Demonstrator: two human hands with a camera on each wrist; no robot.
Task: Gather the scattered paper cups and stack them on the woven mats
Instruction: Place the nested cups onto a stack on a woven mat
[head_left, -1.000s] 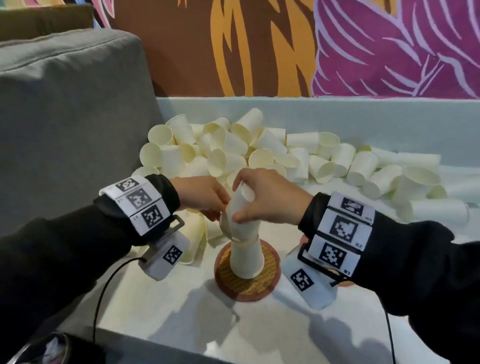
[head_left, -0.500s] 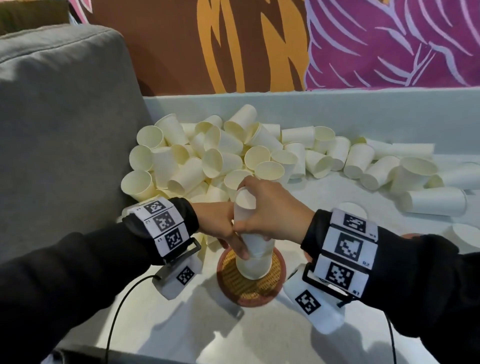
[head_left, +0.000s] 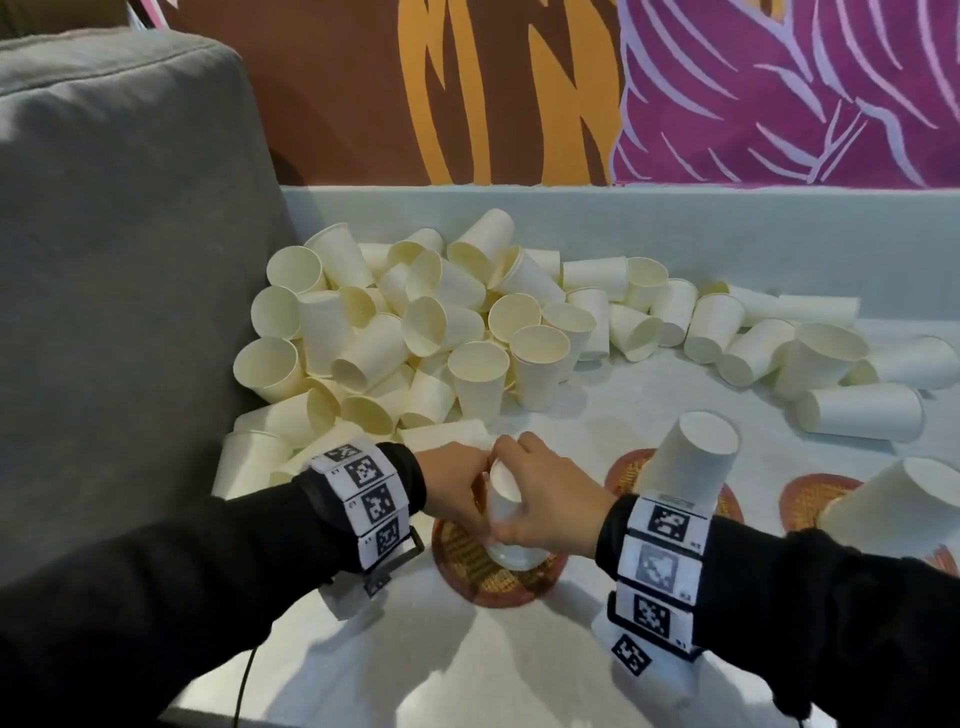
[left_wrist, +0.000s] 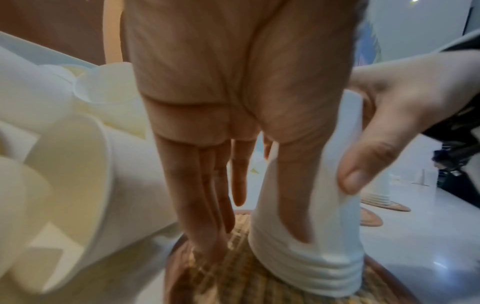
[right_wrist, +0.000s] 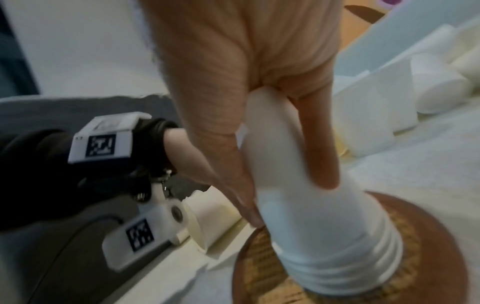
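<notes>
A stack of upside-down white paper cups (head_left: 511, 553) stands on a round woven mat (head_left: 467, 577) near the table's front. My right hand (head_left: 545, 512) covers its top; in the right wrist view the right hand (right_wrist: 288, 201) has thumb and fingers curled round the upper cups (right_wrist: 337, 246). My left hand (head_left: 452, 493) is at the stack's left side. The left wrist view shows the left hand (left_wrist: 241, 195) with straight fingers pointing down at the mat (left_wrist: 233, 277) and the thumb lying against the stack (left_wrist: 311, 267). A big heap of loose cups (head_left: 415, 332) lies behind.
Two more cup stacks (head_left: 691, 457) (head_left: 893, 514) stand on woven mats (head_left: 626, 475) to the right. Loose cups (head_left: 862, 410) trail along the back right. A grey sofa cushion (head_left: 119, 260) borders the left. A pale ledge (head_left: 727, 234) backs the table.
The top cup, tilted over the stack a second ago, has slid down onto it. Both hands have come lower with it. The view has shifted, bringing the right stacks into sight.
</notes>
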